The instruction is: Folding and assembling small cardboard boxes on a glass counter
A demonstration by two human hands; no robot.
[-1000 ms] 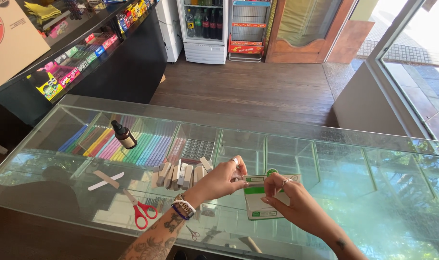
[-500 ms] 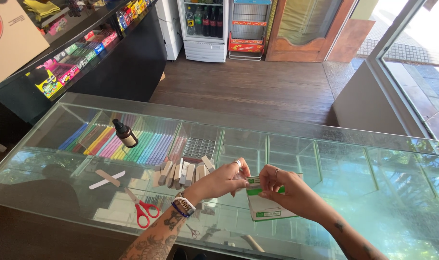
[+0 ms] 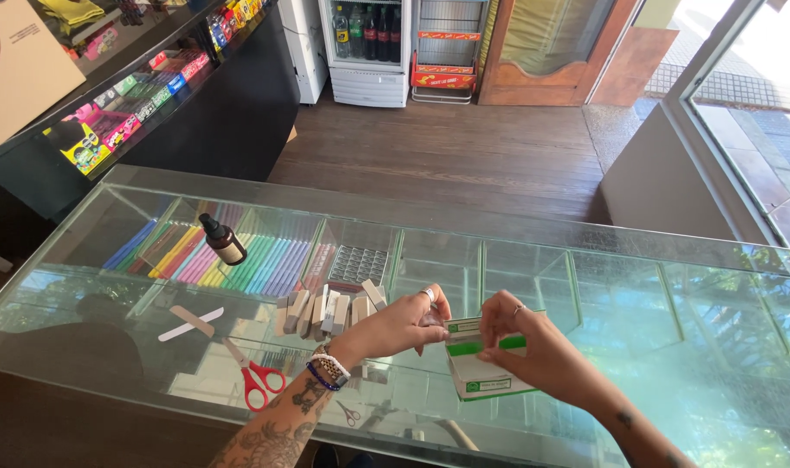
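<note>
The right hand covers the upper right of the green-and-white box, and the left hand hides its left corner. Beside that box, whatever the left fingers pinch (something tiny) is unreadable.

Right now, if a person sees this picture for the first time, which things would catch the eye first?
First, the two bare hands at the near edge of the glass counter: the left hand and right hand both grip a small white and green cardboard box. To their left lie red-handled scissors, and further back a dark brown dropper bottle stands above rows of coloured sticks.
</note>
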